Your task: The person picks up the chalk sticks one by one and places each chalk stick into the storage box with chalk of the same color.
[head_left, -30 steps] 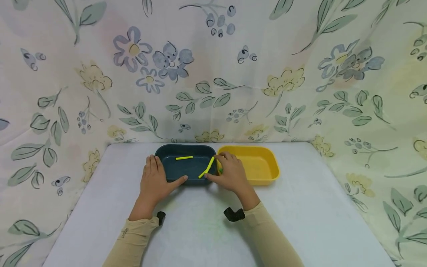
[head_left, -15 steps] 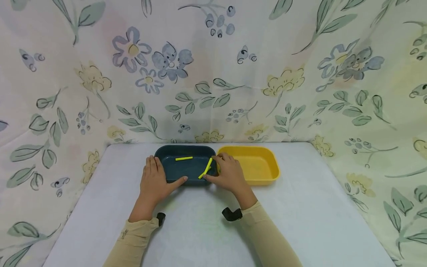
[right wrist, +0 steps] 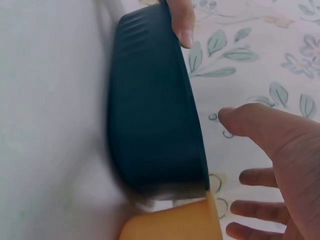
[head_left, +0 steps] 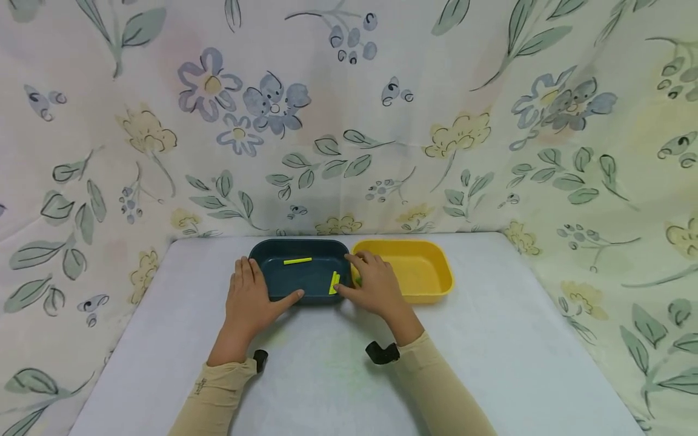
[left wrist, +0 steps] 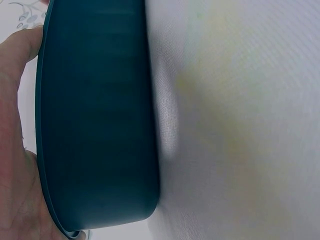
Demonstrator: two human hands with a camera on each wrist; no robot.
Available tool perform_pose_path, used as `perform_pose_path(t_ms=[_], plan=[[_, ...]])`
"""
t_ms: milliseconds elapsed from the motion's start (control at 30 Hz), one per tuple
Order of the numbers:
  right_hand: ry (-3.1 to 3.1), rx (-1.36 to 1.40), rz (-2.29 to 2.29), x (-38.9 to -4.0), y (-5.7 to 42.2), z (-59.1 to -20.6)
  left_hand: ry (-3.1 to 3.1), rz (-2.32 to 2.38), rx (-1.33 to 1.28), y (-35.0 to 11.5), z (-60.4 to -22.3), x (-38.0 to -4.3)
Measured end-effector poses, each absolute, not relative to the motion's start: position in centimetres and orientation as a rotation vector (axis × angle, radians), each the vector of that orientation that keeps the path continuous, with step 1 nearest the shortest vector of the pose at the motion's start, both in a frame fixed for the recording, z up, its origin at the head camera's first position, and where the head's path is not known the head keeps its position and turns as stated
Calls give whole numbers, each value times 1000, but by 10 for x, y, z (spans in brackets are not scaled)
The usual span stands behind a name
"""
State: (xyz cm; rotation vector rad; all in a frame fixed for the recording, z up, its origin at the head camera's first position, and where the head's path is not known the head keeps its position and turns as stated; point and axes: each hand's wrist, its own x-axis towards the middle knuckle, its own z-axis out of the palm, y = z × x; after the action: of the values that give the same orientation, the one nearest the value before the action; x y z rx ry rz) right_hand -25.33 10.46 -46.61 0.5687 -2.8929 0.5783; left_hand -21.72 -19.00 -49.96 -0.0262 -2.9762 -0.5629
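Note:
In the head view, my left hand [head_left: 248,301] rests at the left end of a dark blue tray [head_left: 305,301], its fingers straight along the side and its thumb on the front rim. The left wrist view has that thumb against the rim of the dark tray [left wrist: 100,110]. My right hand [head_left: 375,282] hovers over the tray's right end with thumb and fingers spread, holding nothing. Just by its thumb lie two short yellow sticks [head_left: 334,283], side by side. Another yellow stick [head_left: 297,261] lies farther back in the tray. In the right wrist view, the right hand [right wrist: 295,165] appears with its fingers apart.
A yellow tray [head_left: 448,281] stands against the dark tray's right end. Something small and green [head_left: 357,281] shows in it, partly hidden by my right hand. Both trays stand on a white-covered table [head_left: 491,351], with a flowered cloth [head_left: 382,181] rising behind.
My right hand has let go of the yellow stick it was pinching. That stick now lies beside another in the dark tray. The left hand stays at the tray.

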Motion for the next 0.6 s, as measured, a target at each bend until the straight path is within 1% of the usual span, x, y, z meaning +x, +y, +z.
perform_pose_path(t_ms=[233, 600], plan=[[-2855, 585, 632, -247, 117, -463, -2976, -572, -26, -190, -498, -218], [-2809, 598, 677, -224, 136, -456, -2978, -572, -18, -191, -500, -218]])
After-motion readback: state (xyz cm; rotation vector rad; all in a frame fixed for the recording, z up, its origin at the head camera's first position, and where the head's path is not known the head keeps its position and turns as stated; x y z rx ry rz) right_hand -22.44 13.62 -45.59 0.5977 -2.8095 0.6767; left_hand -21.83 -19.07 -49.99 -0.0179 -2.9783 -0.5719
